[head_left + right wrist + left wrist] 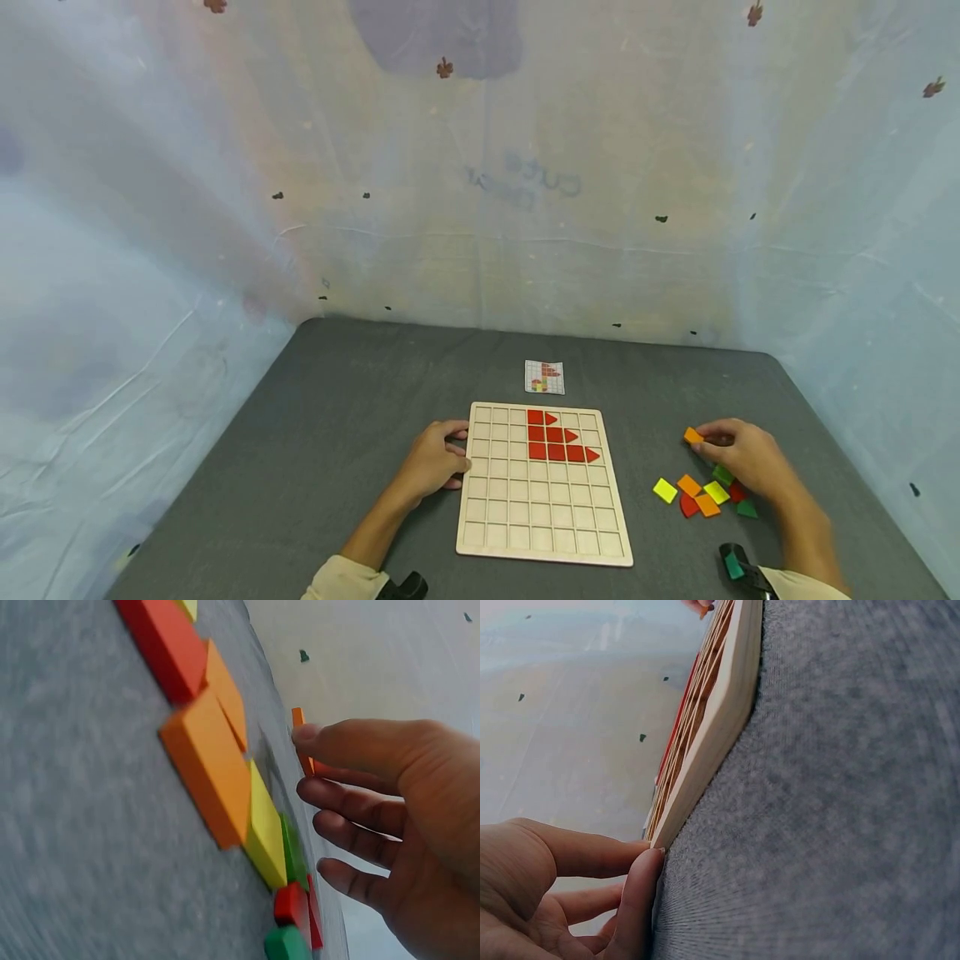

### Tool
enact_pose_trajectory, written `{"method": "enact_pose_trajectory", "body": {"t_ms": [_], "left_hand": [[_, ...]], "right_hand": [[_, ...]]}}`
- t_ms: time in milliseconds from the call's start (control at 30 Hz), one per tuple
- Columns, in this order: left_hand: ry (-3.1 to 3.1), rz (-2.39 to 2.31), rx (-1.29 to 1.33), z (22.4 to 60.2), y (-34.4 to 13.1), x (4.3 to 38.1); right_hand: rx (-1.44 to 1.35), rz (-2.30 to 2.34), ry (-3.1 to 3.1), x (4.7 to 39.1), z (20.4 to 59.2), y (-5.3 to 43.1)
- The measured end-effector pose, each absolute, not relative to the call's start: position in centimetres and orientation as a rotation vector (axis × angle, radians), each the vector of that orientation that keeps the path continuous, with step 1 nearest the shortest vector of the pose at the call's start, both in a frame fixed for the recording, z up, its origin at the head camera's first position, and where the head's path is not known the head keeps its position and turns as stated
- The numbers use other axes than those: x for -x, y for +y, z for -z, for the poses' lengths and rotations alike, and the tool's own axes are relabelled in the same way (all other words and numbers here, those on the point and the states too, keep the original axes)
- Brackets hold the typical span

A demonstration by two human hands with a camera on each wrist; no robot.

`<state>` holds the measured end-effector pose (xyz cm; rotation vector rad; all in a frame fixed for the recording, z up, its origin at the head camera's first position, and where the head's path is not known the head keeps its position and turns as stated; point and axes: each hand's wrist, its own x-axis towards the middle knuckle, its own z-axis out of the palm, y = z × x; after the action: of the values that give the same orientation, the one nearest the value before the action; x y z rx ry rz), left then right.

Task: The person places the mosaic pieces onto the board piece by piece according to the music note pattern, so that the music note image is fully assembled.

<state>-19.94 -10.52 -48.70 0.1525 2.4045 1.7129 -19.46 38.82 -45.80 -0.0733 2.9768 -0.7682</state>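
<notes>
A wooden grid board [540, 500] lies on the table, with red square and pointed tiles [557, 451] set in several cells of its upper rows. At its left edge is my left hand [433, 462]; in the left wrist view the thumb and a finger [600, 859] pinch the board's pale rim [697, 769]. Off to the board's right, my right hand [746, 454] holds an orange square tile [693, 436] between thumb and fingertips, above the table. In the right wrist view that orange tile [298, 720] shows edge-on at the thumb tip, partly hidden.
Loose tiles lie beside and below my right hand: yellow [664, 490], orange [707, 505], red [688, 505] and green [747, 508]. A small printed card [544, 377] with a coloured grid pattern sits beyond the board. Pale sheeting [480, 275] hangs behind the grey table [360, 383].
</notes>
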Motion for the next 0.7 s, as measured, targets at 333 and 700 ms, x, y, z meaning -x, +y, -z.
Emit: {"method": "enact_pose_trajectory", "body": {"t_ms": [333,700], "left_hand": [[2.418,-1.700,-0.149,48.6,-10.3,20.1],[2.463,-1.650,-0.134,48.4,-10.0,20.5]], "right_hand": [[0.131,0.799,3.000,19.9,45.7,35.7],[0.201,0.840,3.011,20.4,45.6,32.2]]}}
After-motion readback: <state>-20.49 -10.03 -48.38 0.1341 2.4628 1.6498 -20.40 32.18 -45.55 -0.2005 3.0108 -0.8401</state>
